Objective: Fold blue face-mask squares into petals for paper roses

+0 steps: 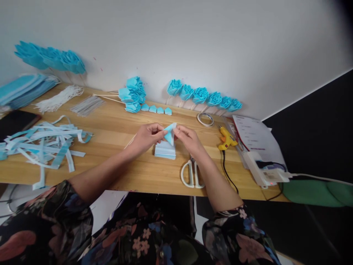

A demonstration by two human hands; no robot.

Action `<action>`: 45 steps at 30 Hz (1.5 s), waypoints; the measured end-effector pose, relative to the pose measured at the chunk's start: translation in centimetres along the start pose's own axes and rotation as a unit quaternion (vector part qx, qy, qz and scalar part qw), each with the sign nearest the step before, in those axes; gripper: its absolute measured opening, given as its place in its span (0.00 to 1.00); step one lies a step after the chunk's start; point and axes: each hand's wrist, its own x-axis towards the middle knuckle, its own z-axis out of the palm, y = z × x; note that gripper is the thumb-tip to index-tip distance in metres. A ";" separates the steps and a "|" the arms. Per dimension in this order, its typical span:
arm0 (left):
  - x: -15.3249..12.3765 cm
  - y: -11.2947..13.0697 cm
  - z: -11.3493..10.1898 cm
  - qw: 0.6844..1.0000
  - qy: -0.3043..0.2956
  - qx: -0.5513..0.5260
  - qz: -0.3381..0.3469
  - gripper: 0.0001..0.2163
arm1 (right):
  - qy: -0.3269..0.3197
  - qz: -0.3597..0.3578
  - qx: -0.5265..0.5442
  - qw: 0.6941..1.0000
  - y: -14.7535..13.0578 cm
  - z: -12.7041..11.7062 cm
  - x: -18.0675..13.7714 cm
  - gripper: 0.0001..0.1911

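Between my two hands is a small piece of blue and white fabric (pixel 169 134), folded to a point and held above the table. My left hand (pixel 150 135) pinches its left side. On its right edge, the fingers of my right hand (pixel 189 138) are closed. Just below lies a stack of pale blue fabric pieces (pixel 164 151). White-handled scissors (pixel 188 175) rest beside my right forearm, which hides part of them. Behind my hands, several small folded blue petals (pixel 156 109) lie in a row.
Blue fabric roses (pixel 200 95) on sticks lean on the wall, with a bunch (pixel 132 95) lying nearby. Cut strips (pixel 52 141), white cords (pixel 59 98), grey wires (pixel 87 105) and face masks (pixel 27 90) are left. A tape roll (pixel 205 119), yellow glue gun (pixel 227 138) and power strip (pixel 256 169) are right.
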 end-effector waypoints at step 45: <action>0.6 0.1 -0.4 0.989 0.015 -0.119 -0.090 0.14 | 0.101 -0.189 -0.140 0.967 0.5 -0.6 -0.2 0.17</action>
